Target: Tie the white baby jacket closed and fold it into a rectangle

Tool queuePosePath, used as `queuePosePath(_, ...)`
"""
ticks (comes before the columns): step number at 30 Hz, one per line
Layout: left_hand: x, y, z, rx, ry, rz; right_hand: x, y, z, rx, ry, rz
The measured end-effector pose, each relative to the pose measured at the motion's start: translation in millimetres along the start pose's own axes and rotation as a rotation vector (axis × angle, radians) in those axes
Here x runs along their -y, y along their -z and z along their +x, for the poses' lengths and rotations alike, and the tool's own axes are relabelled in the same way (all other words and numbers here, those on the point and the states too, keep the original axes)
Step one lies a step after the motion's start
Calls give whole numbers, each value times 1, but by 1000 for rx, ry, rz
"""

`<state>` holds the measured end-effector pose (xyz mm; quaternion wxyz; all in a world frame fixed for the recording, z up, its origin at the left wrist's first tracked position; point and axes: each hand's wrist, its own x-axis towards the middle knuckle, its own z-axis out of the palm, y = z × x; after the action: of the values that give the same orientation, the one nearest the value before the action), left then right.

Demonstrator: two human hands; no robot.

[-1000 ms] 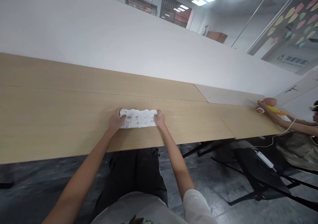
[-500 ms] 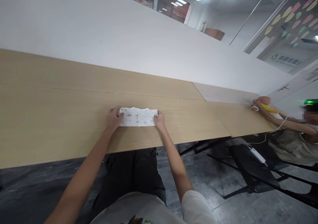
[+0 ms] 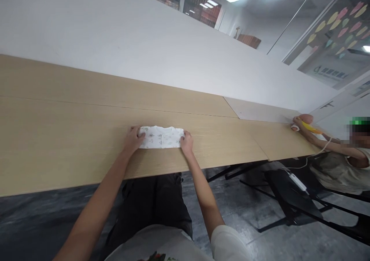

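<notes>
A white cloth (image 3: 162,137) with a small dark print lies folded into a long flat strip on the wooden table (image 3: 72,137), close to its front edge. At its left end, my left hand (image 3: 134,139) is closed on the fabric, thumb on top and fingers around the far side. The opposite end is gripped by my right hand (image 3: 187,141), its thumb pressing on the cloth. The fingertips of both hands are partly hidden. A faint vertical crease runs near the strip's middle, and its far edge is slightly wavy.
Behind the table rises a white wall (image 3: 115,45). Farther right another person (image 3: 332,149) sits with arms on the table, near a yellow object (image 3: 310,127) and a round pinkish one (image 3: 305,118). A black folding chair (image 3: 291,191) carries a white power strip (image 3: 297,182).
Both hands keep their hold on the cloth's ends, and the cloth looks almost the same. The view has shifted very slightly.
</notes>
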<state>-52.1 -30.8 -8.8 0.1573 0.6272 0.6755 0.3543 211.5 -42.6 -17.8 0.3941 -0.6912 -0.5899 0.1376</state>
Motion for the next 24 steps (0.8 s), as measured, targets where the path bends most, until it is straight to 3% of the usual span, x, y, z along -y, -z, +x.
queuePosePath(8,2,-3,1,119,-178,-163,2,-7,25,-57,-44,27)
queuePosePath(17,5,-8,1,-1,-41,-96,-5,-1,20,-114,-25,77)
queuePosePath(24,4,-5,-2,22,-29,-104,0,2,19,-75,-104,-17)
